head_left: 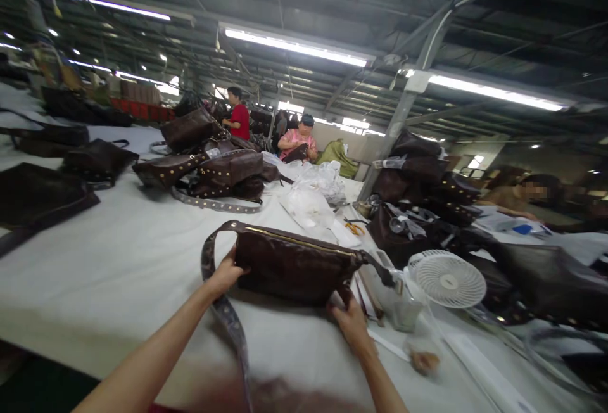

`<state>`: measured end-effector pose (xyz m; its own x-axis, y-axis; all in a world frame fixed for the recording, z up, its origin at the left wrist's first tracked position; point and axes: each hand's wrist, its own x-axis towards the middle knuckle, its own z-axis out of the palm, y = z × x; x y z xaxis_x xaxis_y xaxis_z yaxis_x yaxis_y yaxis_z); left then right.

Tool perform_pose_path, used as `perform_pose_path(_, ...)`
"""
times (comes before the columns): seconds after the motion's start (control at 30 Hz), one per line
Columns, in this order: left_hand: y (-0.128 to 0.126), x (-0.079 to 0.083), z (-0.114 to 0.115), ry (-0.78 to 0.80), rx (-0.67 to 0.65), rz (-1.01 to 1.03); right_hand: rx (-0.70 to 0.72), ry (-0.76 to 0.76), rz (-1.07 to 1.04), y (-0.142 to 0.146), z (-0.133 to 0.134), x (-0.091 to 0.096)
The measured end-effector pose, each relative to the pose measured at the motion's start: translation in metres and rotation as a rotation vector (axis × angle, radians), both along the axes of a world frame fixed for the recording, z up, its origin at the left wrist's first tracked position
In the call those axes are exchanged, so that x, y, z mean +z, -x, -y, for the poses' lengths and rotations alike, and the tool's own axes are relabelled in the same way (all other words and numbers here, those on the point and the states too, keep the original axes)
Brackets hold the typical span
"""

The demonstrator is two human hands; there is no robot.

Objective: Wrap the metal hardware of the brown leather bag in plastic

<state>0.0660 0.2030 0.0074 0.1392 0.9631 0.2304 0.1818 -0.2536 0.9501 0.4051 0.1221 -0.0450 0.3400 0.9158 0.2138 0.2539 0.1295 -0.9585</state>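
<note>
Between my two hands, over the white-covered table, is a dark brown leather handbag with a brass zip along its top edge. My left hand grips the bag's left end, thumb across the front. Around that wrist a studded strap loops from the bag's upper left corner and hangs toward the table's front edge. My right hand is closed on the lower right corner, fingers partly hidden by the bag. A dark strap end sticks out at the upper right.
A white fan and a clear container stand right of the bag. Yellow-handled scissors lie behind it, near crumpled clear plastic. Brown bags are piled at the back left and right. Several people work farther off.
</note>
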Motion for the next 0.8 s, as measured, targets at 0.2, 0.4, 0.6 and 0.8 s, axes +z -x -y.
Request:
perform_pose_path(0.2,-0.002,-0.006,0.003,0.039,0.041,-0.077,-0.014,0.015,-0.037,0.006,-0.001,-0.001)
perform_pose_path(0.4,0.011,0.008,0.023,0.083,0.055,-0.271,-0.072,0.090,-0.117,-0.003,0.026,0.017)
perform_pose_path(0.6,-0.021,0.025,0.066,-0.439,0.076,-0.709,-0.027,0.166,-0.308,0.015,0.066,0.023)
perform_pose_path(0.8,-0.093,0.096,-0.008,-0.537,0.054,-1.021,0.039,0.194,-0.426,0.028,0.081,0.030)
